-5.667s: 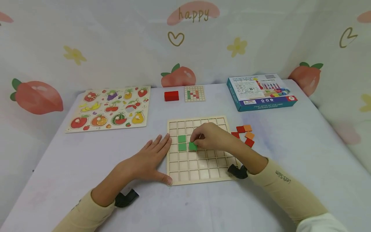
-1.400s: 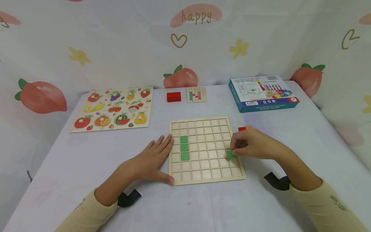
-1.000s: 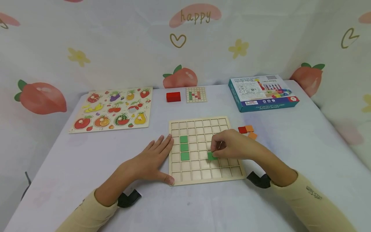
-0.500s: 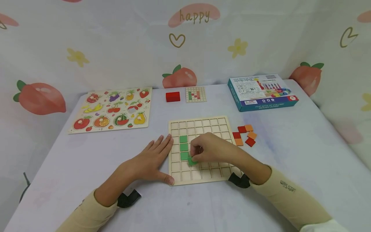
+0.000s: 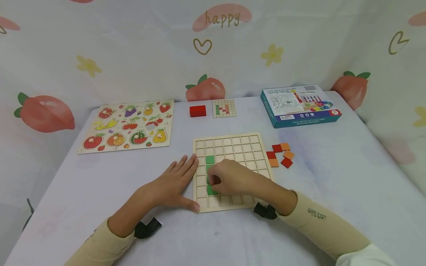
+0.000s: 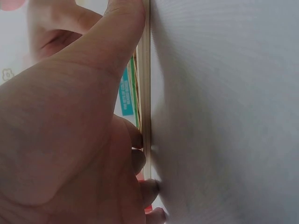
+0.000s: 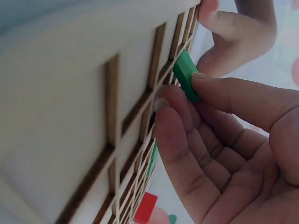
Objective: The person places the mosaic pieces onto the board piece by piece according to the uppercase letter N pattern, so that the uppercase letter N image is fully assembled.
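Note:
My right hand (image 5: pixel 233 179) pinches a green square tile (image 5: pixel 211 191) between thumb and fingers, over the left part of a wooden grid board (image 5: pixel 236 147). In the right wrist view this tile (image 7: pixel 186 74) stands tilted, its edge at the grid ridges. Just above it in the head view, a column of green tiles (image 5: pixel 210 159) sits in the grid, partly hidden by my right fingers. My left hand (image 5: pixel 171 186) lies with fingers spread at the board's left edge. The left wrist view shows its thumb (image 6: pixel 126 23) and fingertips against that edge.
Loose red tiles (image 5: pixel 277 148) and orange tiles (image 5: pixel 284 146) lie right of the board. Behind it are a red block (image 5: pixel 198 111) and a small pattern card (image 5: pixel 224 108). A fruit puzzle board (image 5: pixel 116 137) lies back left, a boxed set (image 5: pixel 301 105) back right.
A third green tile now sits in the column. My right hand has carried another green tile leftward from the board's right edge to below that column. The left hand stays put.

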Available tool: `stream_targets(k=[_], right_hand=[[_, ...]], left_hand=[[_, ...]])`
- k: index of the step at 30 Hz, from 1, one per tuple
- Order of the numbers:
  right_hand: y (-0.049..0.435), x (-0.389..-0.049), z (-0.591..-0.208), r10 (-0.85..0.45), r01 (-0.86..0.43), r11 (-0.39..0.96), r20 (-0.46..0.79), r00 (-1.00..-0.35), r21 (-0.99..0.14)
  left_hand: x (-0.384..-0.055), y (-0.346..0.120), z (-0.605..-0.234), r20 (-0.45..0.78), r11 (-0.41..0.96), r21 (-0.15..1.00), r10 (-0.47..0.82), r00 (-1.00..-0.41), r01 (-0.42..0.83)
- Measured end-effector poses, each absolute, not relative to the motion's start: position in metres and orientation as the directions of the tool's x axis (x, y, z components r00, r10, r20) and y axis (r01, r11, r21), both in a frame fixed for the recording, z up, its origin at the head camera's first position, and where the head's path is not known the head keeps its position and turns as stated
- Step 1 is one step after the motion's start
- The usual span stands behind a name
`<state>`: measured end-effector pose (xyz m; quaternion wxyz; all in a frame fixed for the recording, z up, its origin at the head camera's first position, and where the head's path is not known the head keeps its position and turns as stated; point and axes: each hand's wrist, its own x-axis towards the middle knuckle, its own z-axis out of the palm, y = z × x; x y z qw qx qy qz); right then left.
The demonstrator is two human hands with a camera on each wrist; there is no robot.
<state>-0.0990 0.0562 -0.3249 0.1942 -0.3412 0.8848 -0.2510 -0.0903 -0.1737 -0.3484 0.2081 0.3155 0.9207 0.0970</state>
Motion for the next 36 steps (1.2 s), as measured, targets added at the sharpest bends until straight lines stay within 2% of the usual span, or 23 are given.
stream_targets(k=[5, 12, 16, 19, 23, 30, 36], right_hand=[[0.055, -0.097, -0.326, -0.686, -0.519, 0.669, -0.173, -0.706, -0.533], [0.054, -0.094, -0.327, -0.714, -0.607, 0.662, -0.123, -0.69, -0.439], [0.056, -0.093, -0.326, -0.723, -0.617, 0.651, -0.111, -0.682, -0.442], [0.061, -0.093, -0.323, -0.705, -0.583, 0.662, -0.129, -0.697, -0.472], [0.077, -0.097, -0.322, -0.647, -0.516, 0.703, -0.139, -0.749, -0.49], [0.126, -0.112, -0.318, -0.554, -0.433, 0.759, -0.131, -0.822, -0.487], [0.169, -0.127, -0.311, -0.419, -0.276, 0.825, -0.208, -0.884, -0.493]], left_hand=[[-0.09, -0.174, -0.348, -0.326, 0.786, 0.309, 0.617, -0.716, 0.536], [-0.091, -0.173, -0.347, -0.333, 0.789, 0.303, 0.614, -0.716, 0.535], [-0.091, -0.173, -0.347, -0.332, 0.791, 0.302, 0.611, -0.719, 0.532], [-0.091, -0.173, -0.348, -0.331, 0.79, 0.299, 0.612, -0.719, 0.535], [-0.09, -0.173, -0.349, -0.331, 0.791, 0.29, 0.611, -0.719, 0.539], [-0.09, -0.172, -0.348, -0.333, 0.79, 0.289, 0.612, -0.717, 0.54], [-0.089, -0.172, -0.347, -0.328, 0.789, 0.292, 0.614, -0.718, 0.541]])
